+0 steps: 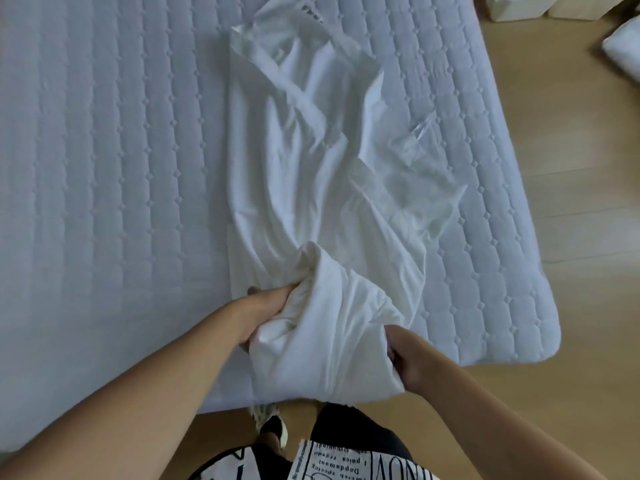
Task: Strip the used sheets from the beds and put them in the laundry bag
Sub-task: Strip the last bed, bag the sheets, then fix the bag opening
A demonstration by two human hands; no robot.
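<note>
Bunched at six o'clock in both hands, left hand (265, 315) and right hand (410, 356) each clenched on the white sheet (311, 174), long axis trailing toward twelve across the quilted bed (104, 150) (laundry bag unseen).

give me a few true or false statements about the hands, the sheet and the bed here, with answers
1. Both hands grip the white sheet. True: the left hand and right hand hold its bunched near end.
2. The sheet is spread flat across the whole mattress. False: it lies crumpled in a long strip.
3. The quilted mattress surface is exposed. True.
4. The floor is carpeted. False: it looks like wood.
5. A laundry bag stands on the bed. False: none is there.
</note>
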